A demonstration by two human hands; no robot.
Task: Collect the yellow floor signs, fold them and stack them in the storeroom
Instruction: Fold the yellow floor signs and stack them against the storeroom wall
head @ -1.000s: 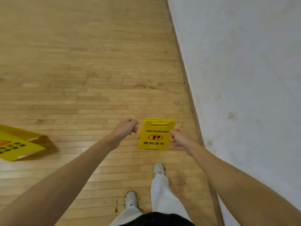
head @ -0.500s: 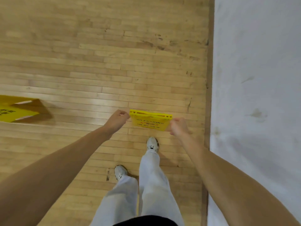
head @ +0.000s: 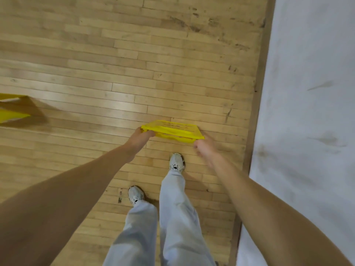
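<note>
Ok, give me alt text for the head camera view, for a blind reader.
A person looking down holds a yellow floor sign nearly flat above a wooden floor; the left hand grips its left end, the right hand is at its right corner. Another yellow sign sits at the left edge, a white wall on the right.

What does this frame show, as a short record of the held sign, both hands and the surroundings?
held sign: yellow floor sign, panels close together, near flat above the wooden floor
left hand: grips its left edge
right hand: at its right corner, grip blurred
other sign: second yellow sign, at far left on the floor, cut off
right side: white wall
</note>
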